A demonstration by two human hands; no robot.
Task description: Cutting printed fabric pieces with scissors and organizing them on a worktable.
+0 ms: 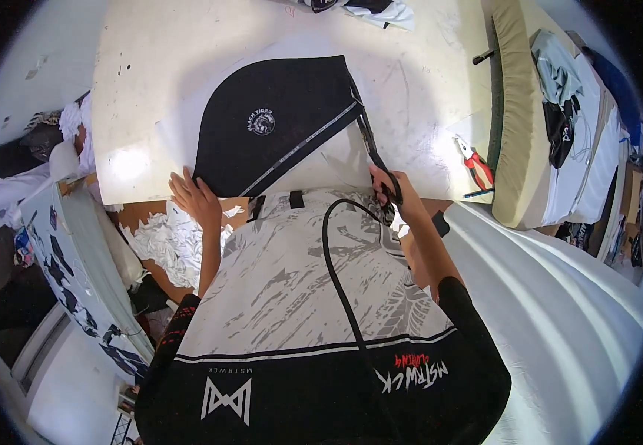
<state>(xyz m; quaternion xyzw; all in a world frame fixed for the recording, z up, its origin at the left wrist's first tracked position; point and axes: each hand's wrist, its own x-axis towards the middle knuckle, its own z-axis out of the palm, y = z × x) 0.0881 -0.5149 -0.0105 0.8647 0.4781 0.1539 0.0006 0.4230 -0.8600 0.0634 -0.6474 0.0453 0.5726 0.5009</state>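
A black curved fabric piece (277,111) with a white round emblem and a narrow pale strip along its diagonal edge lies on the cream worktable (140,89). My left hand (195,199) rests at its lower left corner, fingers spread over the table's front edge and the fabric. My right hand (388,191) grips large black-handled scissors (369,141), whose long blades point up along the fabric's right side, near the strip's upper end; whether they are cutting is unclear. A dark cord (329,259) hangs over my patterned shirt near that hand.
Red-handled pliers (473,163) lie at the table's right. Beyond are a long khaki pad (518,111) and draped garments (558,74). Fabric bundles (77,141) sit left, and white scraps (173,245) cover part of the floor below. Dark and white cloth (366,15) lies at the back.
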